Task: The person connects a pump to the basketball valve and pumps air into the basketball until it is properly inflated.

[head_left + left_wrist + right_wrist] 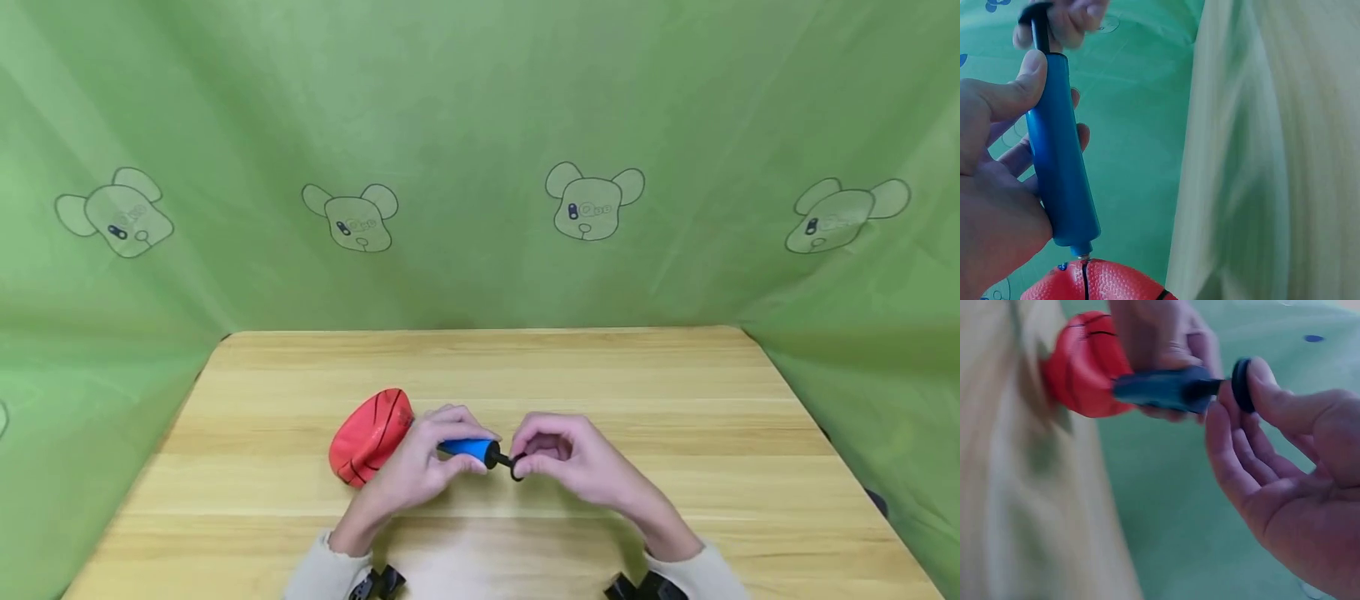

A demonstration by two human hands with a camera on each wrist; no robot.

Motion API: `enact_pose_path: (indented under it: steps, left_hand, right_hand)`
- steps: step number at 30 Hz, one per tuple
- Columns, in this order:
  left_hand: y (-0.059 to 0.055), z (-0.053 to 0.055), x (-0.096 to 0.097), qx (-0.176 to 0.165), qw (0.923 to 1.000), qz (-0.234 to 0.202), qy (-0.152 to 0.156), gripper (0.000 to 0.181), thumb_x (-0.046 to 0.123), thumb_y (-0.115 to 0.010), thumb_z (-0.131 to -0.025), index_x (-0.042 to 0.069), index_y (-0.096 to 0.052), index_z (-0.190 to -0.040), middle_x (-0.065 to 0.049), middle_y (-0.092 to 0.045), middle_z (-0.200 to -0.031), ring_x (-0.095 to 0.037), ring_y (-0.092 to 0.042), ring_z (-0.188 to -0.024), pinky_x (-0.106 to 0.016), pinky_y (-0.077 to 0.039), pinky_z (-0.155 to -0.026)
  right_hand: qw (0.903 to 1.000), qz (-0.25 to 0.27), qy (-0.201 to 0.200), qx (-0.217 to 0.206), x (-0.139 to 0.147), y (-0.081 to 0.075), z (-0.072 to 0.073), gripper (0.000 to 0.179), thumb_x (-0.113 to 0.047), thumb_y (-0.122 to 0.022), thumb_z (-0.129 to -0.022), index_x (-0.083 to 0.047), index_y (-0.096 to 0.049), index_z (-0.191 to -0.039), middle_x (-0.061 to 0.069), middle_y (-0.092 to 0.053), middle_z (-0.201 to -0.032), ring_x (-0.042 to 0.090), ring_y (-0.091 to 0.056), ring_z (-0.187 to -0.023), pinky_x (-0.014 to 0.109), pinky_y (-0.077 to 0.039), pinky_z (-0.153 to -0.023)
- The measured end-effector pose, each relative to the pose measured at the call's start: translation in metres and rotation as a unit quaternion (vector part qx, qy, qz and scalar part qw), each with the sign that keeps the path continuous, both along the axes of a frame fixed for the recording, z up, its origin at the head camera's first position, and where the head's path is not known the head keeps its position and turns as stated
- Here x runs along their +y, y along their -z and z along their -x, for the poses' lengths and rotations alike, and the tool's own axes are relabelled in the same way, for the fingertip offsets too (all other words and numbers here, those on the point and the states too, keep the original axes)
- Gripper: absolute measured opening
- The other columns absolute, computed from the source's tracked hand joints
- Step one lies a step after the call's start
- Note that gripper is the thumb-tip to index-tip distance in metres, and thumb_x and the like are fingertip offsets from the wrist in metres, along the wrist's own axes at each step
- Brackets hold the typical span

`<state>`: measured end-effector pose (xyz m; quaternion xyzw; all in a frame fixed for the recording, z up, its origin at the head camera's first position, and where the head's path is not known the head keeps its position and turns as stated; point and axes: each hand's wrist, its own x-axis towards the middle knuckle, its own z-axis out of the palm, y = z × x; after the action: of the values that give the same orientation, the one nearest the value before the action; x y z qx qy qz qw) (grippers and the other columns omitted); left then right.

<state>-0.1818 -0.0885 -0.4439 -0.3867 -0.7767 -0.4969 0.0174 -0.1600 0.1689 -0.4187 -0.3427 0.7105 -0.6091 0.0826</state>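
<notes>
A blue hand pump (1063, 150) with a black plunger is gripped round its barrel by my left hand (423, 458). My right hand (577, 458) pinches the round black plunger handle (1243, 385) between thumb and fingers. Part of the black rod shows between handle and barrel. At the pump's other end, a thin metal needle joins it to a red ball (372, 437) with black lines. The ball looks slack and dented, and sits just left of my left hand. In the head view, my left hand covers much of the barrel and the needle.
A light wooden table (750, 417) lies under both hands. Green cloth (480, 100) with mouse-like face outlines hangs behind and at the sides. Black devices (647, 587) sit at both wrists, by the pale sleeves.
</notes>
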Motion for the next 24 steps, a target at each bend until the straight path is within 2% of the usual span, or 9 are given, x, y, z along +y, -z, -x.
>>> enact_pose_path:
  steps: [2, 5, 7, 12, 14, 15, 18, 21, 24]
  left_hand:
    - [0.000, 0.000, 0.001, 0.002, 1.0000, 0.001, 0.003, 0.023, 0.019, -0.079, -0.090, 0.014, -0.079, -0.113, 0.010, -0.068, -0.104, -0.012, -0.059, -0.101, -0.033, -0.050, -0.087]
    - [0.000, 0.001, -0.001, -0.008, 0.9999, -0.002, 0.009, 0.023, 0.018, -0.079, -0.091, 0.014, -0.079, -0.114, 0.011, -0.068, -0.103, -0.011, -0.060, -0.098, -0.031, -0.051, -0.086]
    - [0.000, 0.002, -0.003, -0.010, 0.9999, -0.006, 0.011, 0.024, 0.018, -0.078, -0.092, 0.013, -0.078, -0.116, 0.010, -0.068, -0.104, -0.011, -0.061, -0.097, -0.031, -0.052, -0.085]
    - [-0.004, 0.006, -0.007, -0.009, 0.9999, -0.011, -0.001, 0.027, 0.019, -0.079, -0.091, 0.017, -0.077, -0.118, 0.009, -0.068, -0.107, -0.013, -0.061, -0.096, -0.030, -0.053, -0.082]
    - [-0.006, 0.006, -0.008, -0.009, 0.9999, -0.010, -0.006, 0.027, 0.019, -0.080, -0.091, 0.019, -0.077, -0.117, 0.010, -0.067, -0.106, -0.013, -0.061, -0.095, -0.030, -0.052, -0.081]
    - [-0.006, 0.006, -0.008, -0.010, 0.9999, -0.009, -0.009, 0.027, 0.019, -0.080, -0.090, 0.020, -0.077, -0.117, 0.010, -0.067, -0.106, -0.013, -0.060, -0.095, -0.029, -0.052, -0.080]
    - [-0.007, 0.005, -0.007, -0.006, 0.9999, -0.010, -0.009, 0.026, 0.017, -0.081, -0.089, 0.018, -0.078, -0.115, 0.009, -0.068, -0.105, -0.013, -0.060, -0.096, -0.030, -0.051, -0.081]
    - [-0.004, 0.003, -0.004, 0.000, 1.0000, 0.000, -0.008, 0.026, 0.018, -0.081, -0.089, 0.016, -0.078, -0.115, 0.010, -0.069, -0.105, -0.013, -0.060, -0.098, -0.032, -0.050, -0.083]
    - [-0.001, 0.001, -0.001, 0.004, 1.0000, 0.007, 0.000, 0.025, 0.019, -0.080, -0.090, 0.015, -0.078, -0.114, 0.010, -0.069, -0.105, -0.012, -0.059, -0.100, -0.032, -0.049, -0.085]
  right_hand:
    - [1.0000, -0.001, 0.005, 0.003, -0.005, 0.003, 0.001, 0.010, 0.002, -0.072, -0.092, -0.002, -0.070, -0.100, 0.016, -0.070, -0.096, 0.020, -0.072, -0.088, 0.033, -0.060, -0.078]
    - [1.0000, -0.006, -0.002, -0.001, -0.003, -0.002, 0.000, 0.010, 0.002, -0.071, -0.093, -0.001, -0.070, -0.102, 0.015, -0.070, -0.098, 0.020, -0.072, -0.090, 0.034, -0.059, -0.080]
    - [0.9999, -0.014, -0.009, 0.000, 0.004, -0.012, -0.003, 0.012, 0.003, -0.071, -0.092, -0.003, -0.070, -0.102, 0.013, -0.070, -0.099, 0.021, -0.072, -0.090, 0.034, -0.059, -0.080]
    - [0.9975, -0.012, -0.027, 0.064, 0.036, -0.042, -0.019, 0.027, 0.013, -0.070, -0.088, -0.010, -0.071, -0.103, 0.007, -0.068, -0.098, 0.017, -0.066, -0.081, 0.028, -0.056, -0.068]
    - [0.9956, -0.003, -0.037, 0.086, 0.043, -0.048, -0.023, 0.030, 0.015, -0.070, -0.087, -0.010, -0.070, -0.104, 0.008, -0.066, -0.097, 0.016, -0.063, -0.078, 0.028, -0.053, -0.062]
    - [0.9958, -0.005, -0.036, 0.084, 0.044, -0.049, -0.024, 0.030, 0.014, -0.070, -0.088, -0.011, -0.070, -0.103, 0.008, -0.066, -0.097, 0.016, -0.063, -0.078, 0.028, -0.052, -0.061]
    - [0.9976, -0.001, -0.037, 0.059, 0.036, -0.040, -0.020, 0.024, 0.011, -0.071, -0.089, -0.009, -0.070, -0.103, 0.010, -0.067, -0.097, 0.017, -0.067, -0.082, 0.029, -0.057, -0.069]
    - [0.9994, -0.004, -0.025, 0.021, 0.021, -0.023, -0.011, 0.016, 0.007, -0.071, -0.090, -0.006, -0.071, -0.100, 0.013, -0.068, -0.096, 0.019, -0.071, -0.087, 0.033, -0.059, -0.078]
    - [0.9999, -0.007, -0.009, 0.005, 0.006, -0.006, -0.003, 0.010, 0.003, -0.072, -0.091, -0.002, -0.071, -0.100, 0.015, -0.069, -0.096, 0.021, -0.071, -0.087, 0.035, -0.060, -0.079]
